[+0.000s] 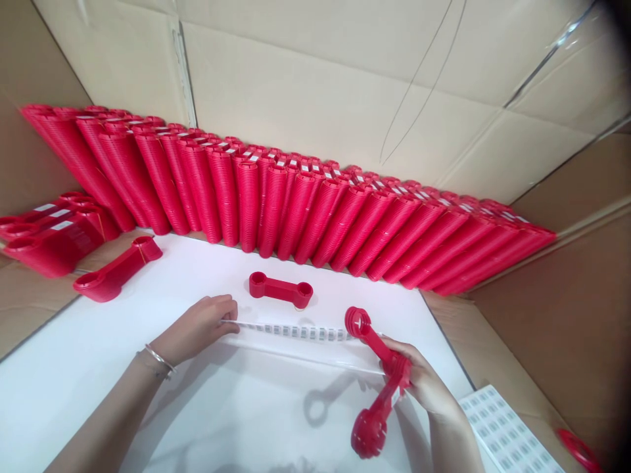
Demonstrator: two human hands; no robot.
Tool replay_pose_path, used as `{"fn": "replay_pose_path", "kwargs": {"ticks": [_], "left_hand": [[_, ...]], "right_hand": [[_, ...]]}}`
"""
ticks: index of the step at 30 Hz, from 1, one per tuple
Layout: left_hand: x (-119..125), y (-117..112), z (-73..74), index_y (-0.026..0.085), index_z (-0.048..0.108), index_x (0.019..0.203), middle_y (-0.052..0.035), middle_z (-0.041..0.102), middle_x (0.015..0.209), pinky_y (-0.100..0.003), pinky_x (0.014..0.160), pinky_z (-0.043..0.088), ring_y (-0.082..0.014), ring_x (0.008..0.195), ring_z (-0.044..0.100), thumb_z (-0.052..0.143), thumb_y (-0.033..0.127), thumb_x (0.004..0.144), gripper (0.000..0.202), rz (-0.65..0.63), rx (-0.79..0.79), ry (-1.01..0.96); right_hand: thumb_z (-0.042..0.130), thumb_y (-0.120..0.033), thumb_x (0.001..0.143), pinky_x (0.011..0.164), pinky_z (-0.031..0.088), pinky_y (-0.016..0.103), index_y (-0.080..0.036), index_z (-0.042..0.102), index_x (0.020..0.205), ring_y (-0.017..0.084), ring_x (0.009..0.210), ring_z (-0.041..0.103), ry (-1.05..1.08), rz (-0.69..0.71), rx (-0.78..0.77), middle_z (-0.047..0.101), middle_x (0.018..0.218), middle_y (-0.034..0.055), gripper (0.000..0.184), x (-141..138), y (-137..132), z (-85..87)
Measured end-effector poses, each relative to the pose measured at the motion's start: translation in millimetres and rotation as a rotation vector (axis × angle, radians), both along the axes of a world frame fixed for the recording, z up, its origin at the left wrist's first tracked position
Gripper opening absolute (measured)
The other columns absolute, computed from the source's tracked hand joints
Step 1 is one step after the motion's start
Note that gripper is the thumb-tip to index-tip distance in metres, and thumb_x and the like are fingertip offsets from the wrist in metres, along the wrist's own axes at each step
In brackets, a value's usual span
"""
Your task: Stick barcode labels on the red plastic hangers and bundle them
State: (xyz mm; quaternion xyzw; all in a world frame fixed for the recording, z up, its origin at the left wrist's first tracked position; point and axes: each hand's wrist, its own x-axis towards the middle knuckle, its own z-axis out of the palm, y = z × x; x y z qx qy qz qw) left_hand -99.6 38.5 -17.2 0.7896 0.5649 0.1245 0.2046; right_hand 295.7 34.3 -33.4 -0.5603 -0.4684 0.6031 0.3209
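My left hand (pixel 207 325), a bangle on its wrist, pinches one end of a white strip of barcode labels (pixel 300 332). The strip stretches across to the right, where its far end passes behind red plastic. In my right hand (pixel 426 378) are red plastic links with ring ends (pixel 394 368), fanned at an angle to each other above the white table; its fingers are partly hidden behind them. Whether that hand also grips the strip I cannot tell. A short stack of red links (pixel 280 291) lies just beyond the strip.
Tall stacks of red links (pixel 296 217) line the cardboard wall (pixel 315 85). More bundles (pixel 64 236) stand at the left, one stack (pixel 118 269) nearer. At the right lie label sheets (pixel 510 430) and a red piece (pixel 578 450). The white table (pixel 276 407) spans the front.
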Motion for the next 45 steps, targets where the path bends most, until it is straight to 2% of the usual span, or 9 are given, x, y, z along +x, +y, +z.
{"fn": "replay_pose_path", "kwargs": {"ticks": [6, 15, 22, 27, 30, 33, 38, 42, 45], "left_hand": [[1.2, -0.2, 1.9, 0.019, 0.053, 0.073, 0.0, 0.055, 0.075, -0.027, 0.067, 0.039, -0.0143, 0.068, 0.05, 0.039, 0.034, 0.087, 0.024, -0.059, -0.024, -0.041], [-4.1, -1.3, 0.7, 0.019, 0.044, 0.068, 0.0016, 0.048, 0.073, -0.024, 0.06, 0.037, -0.0133, 0.065, 0.046, 0.045, 0.03, 0.083, 0.018, 0.043, 0.025, -0.02], [-2.8, 0.9, 4.5, 0.019, 0.054, 0.069, 0.0006, 0.055, 0.073, -0.025, 0.064, 0.039, -0.0139, 0.067, 0.052, 0.041, 0.033, 0.085, 0.025, 0.027, -0.087, -0.038], [-8.9, -3.5, 2.3, 0.022, 0.054, 0.104, -0.0036, 0.059, 0.099, -0.034, 0.083, 0.04, -0.0212, 0.091, 0.054, 0.052, 0.043, 0.079, 0.032, 0.033, 0.014, 0.053], [0.8, -8.5, 0.5, 0.026, 0.044, 0.121, -0.0059, 0.054, 0.117, -0.048, 0.101, 0.024, -0.0249, 0.11, 0.047, 0.057, 0.044, 0.076, 0.05, 0.016, 0.196, 0.117], [21.7, -13.0, -0.3, 0.028, 0.037, 0.126, -0.0056, 0.053, 0.119, -0.052, 0.106, 0.014, -0.0237, 0.113, 0.046, 0.059, 0.039, 0.077, 0.055, -0.078, 0.266, 0.126], [42.1, -16.4, -3.1, 0.027, 0.036, 0.128, -0.003, 0.059, 0.103, -0.048, 0.103, 0.023, -0.0194, 0.097, 0.053, 0.052, 0.029, 0.083, 0.047, -0.165, 0.199, 0.109], [38.6, -16.7, -7.3, 0.024, 0.045, 0.12, -0.0037, 0.06, 0.096, -0.038, 0.085, 0.04, -0.0208, 0.089, 0.054, 0.047, 0.024, 0.084, 0.036, -0.118, 0.147, 0.112], [36.8, -16.5, -7.8, 0.024, 0.049, 0.115, -0.0041, 0.06, 0.099, -0.034, 0.078, 0.043, -0.0208, 0.087, 0.055, 0.043, 0.025, 0.085, 0.031, -0.121, 0.129, 0.084]], "right_hand": [[0.051, -0.011, 0.054, 0.034, 0.028, 0.022, -0.013, 0.067, 0.104, 0.01, 0.032, 0.04, 0.032, 0.007, -0.03, 0.046, 0.04, -0.0054, 0.053, 2.4, 0.0, 5.4], [0.05, -0.016, 0.05, 0.035, 0.033, 0.024, -0.012, 0.067, 0.104, 0.012, 0.035, 0.043, -0.04, -0.075, 0.021, 0.057, 0.047, -0.0002, 0.056, 18.2, 2.4, 3.2], [0.05, -0.015, 0.05, 0.035, 0.036, 0.025, -0.012, 0.067, 0.102, 0.012, 0.035, 0.043, -0.048, -0.069, 0.015, 0.062, 0.053, 0.0015, 0.054, 19.0, 1.7, 4.4], [0.048, -0.016, 0.051, 0.032, 0.033, 0.022, -0.009, 0.062, 0.11, 0.011, 0.031, 0.041, 0.025, -0.052, -0.033, 0.051, 0.039, -0.0039, 0.061, 11.7, 4.6, -4.2], [0.047, -0.015, 0.05, 0.03, 0.03, 0.02, -0.009, 0.062, 0.11, 0.01, 0.029, 0.041, 0.046, -0.02, -0.083, 0.051, 0.039, -0.0039, 0.062, -3.5, 5.8, -7.6], [0.046, -0.015, 0.051, 0.029, 0.029, 0.019, -0.011, 0.064, 0.107, 0.008, 0.028, 0.039, 0.108, -0.011, -0.13, 0.055, 0.045, -0.0026, 0.059, -25.9, 4.2, -5.1], [0.05, -0.016, 0.056, 0.029, 0.024, 0.018, -0.01, 0.064, 0.106, 0.006, 0.028, 0.034, 0.284, 0.005, -0.209, 0.046, 0.039, -0.0066, 0.053, -54.7, -1.6, -5.5], [0.05, -0.017, 0.06, 0.03, 0.024, 0.018, -0.009, 0.063, 0.107, 0.006, 0.028, 0.034, 0.354, 0.053, -0.246, 0.038, 0.035, -0.0088, 0.05, -57.1, -3.3, -13.9], [0.049, -0.018, 0.06, 0.029, 0.022, 0.018, -0.009, 0.063, 0.108, 0.007, 0.027, 0.033, 0.334, 0.13, -0.24, 0.038, 0.034, -0.0083, 0.051, -54.1, -2.7, -15.7]]}}
